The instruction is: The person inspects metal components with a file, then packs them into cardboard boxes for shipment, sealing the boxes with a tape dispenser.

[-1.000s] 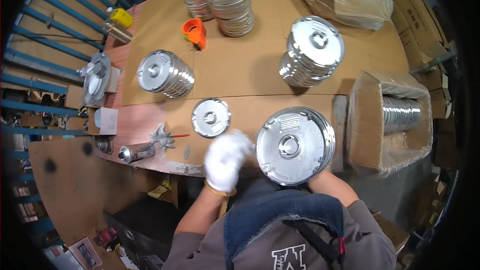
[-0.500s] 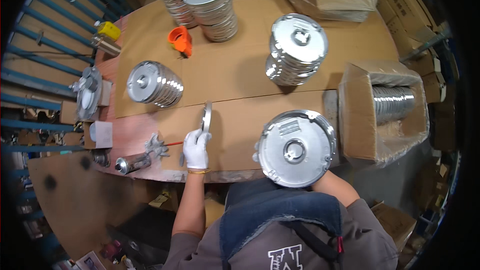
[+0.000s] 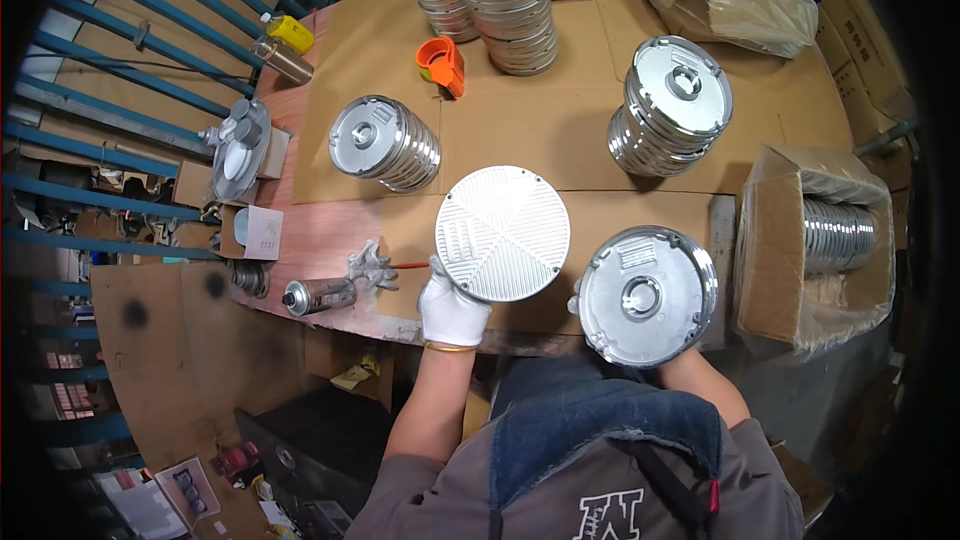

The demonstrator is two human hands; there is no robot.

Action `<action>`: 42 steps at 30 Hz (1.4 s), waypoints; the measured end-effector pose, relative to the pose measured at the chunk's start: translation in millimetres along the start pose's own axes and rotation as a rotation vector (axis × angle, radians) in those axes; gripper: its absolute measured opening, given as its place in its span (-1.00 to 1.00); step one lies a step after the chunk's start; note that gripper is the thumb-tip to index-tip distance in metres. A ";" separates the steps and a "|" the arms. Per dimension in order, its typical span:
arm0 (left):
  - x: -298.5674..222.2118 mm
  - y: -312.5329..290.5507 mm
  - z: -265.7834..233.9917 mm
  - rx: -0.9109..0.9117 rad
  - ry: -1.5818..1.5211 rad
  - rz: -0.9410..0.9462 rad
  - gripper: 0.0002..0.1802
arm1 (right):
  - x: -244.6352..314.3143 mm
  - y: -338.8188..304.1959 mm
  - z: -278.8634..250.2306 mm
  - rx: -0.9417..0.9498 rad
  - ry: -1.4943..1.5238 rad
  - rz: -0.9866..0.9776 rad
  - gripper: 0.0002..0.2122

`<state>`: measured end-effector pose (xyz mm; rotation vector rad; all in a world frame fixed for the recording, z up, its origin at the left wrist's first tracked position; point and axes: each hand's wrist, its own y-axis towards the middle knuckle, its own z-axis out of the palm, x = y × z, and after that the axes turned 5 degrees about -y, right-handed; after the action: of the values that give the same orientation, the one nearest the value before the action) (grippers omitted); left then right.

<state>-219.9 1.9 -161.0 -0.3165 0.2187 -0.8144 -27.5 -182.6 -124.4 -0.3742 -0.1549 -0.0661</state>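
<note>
Two round metal parts in my gloved hands

My left hand [image 3: 452,308] is clamped on the ribbed disc [image 3: 502,233] at its seven o'clock edge; my right hand [image 3: 578,292], mostly hidden, grips the ringed housing [image 3: 647,296] at three o'clock of the disc. Farther off on the cardboard-covered table [image 3: 560,140]: a spray can [image 3: 318,295] at nine o'clock, stacked housings [image 3: 385,141] at eleven.

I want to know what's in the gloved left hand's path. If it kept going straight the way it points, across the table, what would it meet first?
Probably the orange tape dispenser, though height is unclear. The left hand holds a ribbed disc; bare cardboard lies between.

1 head view, steeply down, near workbench [image 3: 560,130]
</note>
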 end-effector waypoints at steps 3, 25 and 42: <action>2.2 -2.7 3.7 0.046 0.049 0.006 -0.50 | -1.9 1.6 -3.6 0.041 0.025 -0.005 -0.45; 111.9 -28.7 96.2 1.497 1.805 0.479 -0.66 | -18.0 1.5 -3.8 0.185 0.095 -0.016 -0.61; 256.4 -42.2 147.5 1.037 1.195 -0.114 0.53 | 88.1 -140.2 -50.3 0.249 0.023 -0.298 -0.51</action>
<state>-31.3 -186.9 -26.5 1.1880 0.8398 -1.0406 53.3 -334.5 -106.0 -0.0999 -0.1931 -0.3417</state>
